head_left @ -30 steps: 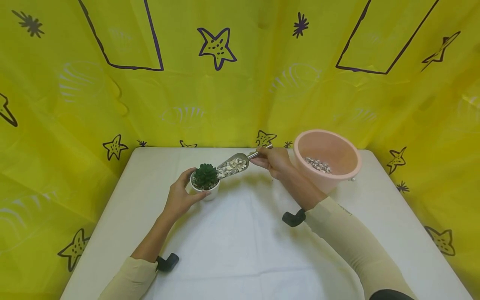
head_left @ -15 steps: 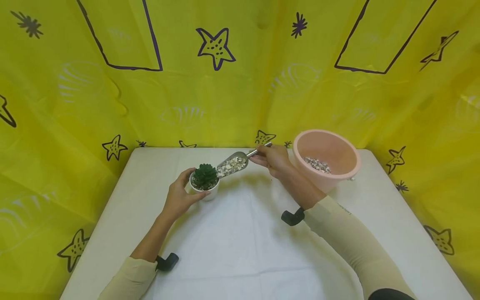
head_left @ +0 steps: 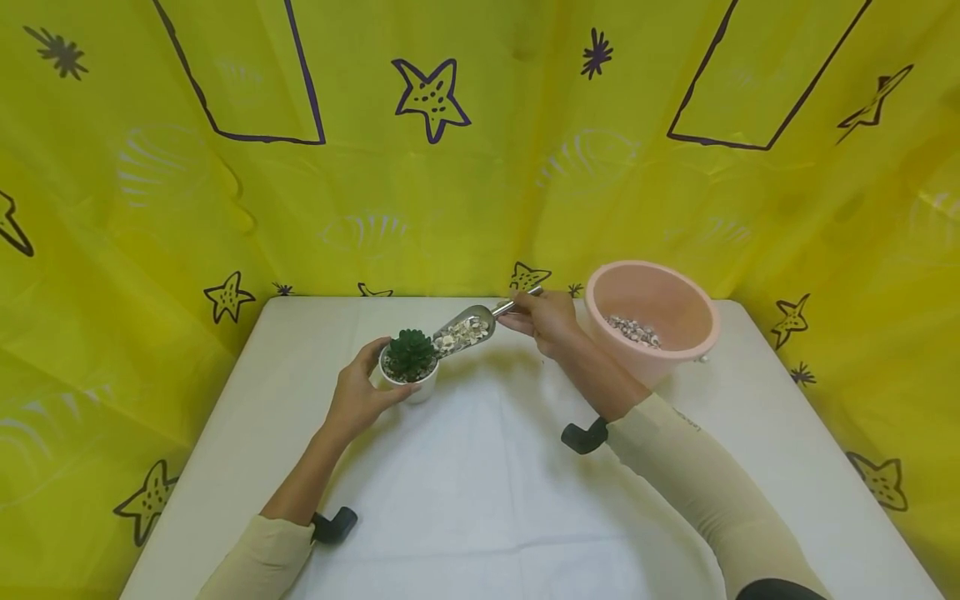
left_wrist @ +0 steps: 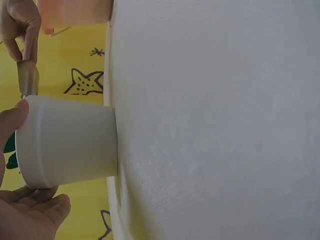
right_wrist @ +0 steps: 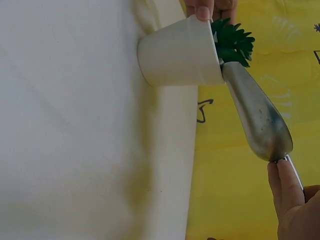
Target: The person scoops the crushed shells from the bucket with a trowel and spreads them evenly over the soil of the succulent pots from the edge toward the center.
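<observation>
A small white pot (left_wrist: 75,142) is held by the left hand (head_left: 360,396), its fingers and thumb curved around opposite sides near the rim. The pot is seen left of centre, seemingly upright on a surface (head_left: 450,483) covered in white cloth. It is filled by a dark green succulent-like plant (head_left: 410,354), with small bits visible around its base.

A metal scoop (right_wrist: 257,120) is held by the right hand (head_left: 551,321); its slim handle is pinched between the thumb and fingers. The scoop is slanted down towards the pot, and its mouth is placed at the right side of the rim, just beside the plant, apparently touching. In its bowl, a load of pale pebbles (head_left: 461,333) is carried, with cream, white and grey pieces mixed.

Farther right, near the far edge, a pink basin (head_left: 675,308) is set, partly covered by the right forearm. A heap of similar small stones (head_left: 633,332) is contained at its bottom.

Cream sleeves (head_left: 690,475) are worn on both arms, and a black device (head_left: 585,436) is fixed at each wrist. The surface is backed by a yellow curtain (head_left: 480,192) printed with dark starfish and faint white shells.
</observation>
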A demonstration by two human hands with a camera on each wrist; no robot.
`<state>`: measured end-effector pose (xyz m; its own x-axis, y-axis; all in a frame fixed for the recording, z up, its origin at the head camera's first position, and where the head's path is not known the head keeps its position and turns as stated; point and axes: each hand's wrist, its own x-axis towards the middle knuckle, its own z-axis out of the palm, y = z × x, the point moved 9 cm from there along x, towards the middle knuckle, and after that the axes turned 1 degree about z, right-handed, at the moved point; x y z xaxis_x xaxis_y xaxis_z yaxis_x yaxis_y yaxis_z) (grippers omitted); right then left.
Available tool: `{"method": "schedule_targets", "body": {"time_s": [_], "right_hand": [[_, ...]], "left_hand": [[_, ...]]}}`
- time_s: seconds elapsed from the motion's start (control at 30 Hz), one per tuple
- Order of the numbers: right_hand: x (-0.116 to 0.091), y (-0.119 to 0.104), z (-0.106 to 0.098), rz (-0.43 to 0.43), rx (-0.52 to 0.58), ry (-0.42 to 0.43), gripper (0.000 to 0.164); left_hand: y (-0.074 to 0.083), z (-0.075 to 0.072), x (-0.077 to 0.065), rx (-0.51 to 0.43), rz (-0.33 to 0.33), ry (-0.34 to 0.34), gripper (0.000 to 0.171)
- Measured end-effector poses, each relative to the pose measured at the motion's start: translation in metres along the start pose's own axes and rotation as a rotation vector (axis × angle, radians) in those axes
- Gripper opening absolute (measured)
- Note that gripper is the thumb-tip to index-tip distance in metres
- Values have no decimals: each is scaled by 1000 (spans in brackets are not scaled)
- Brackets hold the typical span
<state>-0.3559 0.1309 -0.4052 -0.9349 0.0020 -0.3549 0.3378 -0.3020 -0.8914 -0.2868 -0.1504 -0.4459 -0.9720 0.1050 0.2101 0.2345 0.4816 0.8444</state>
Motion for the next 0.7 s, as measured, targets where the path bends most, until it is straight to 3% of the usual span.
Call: {"method": "schedule_targets", "body": {"time_s": [0.23, 0.4, 0.6, 0.7], "right_hand": [[0, -2, 0, -18, 19, -9, 19], [0, -2, 0, -18, 22, -12, 30], [1, -1, 0, -23, 26, -17, 20], [2, 0, -1, -21, 20, -16, 24]], "left_hand": [[0, 1, 1, -13, 13, -17, 86], [0, 2, 1, 10, 19, -46, 87], [1, 5, 2, 33, 26, -94, 91], [3, 5, 2, 55, 7, -104, 95]]}}
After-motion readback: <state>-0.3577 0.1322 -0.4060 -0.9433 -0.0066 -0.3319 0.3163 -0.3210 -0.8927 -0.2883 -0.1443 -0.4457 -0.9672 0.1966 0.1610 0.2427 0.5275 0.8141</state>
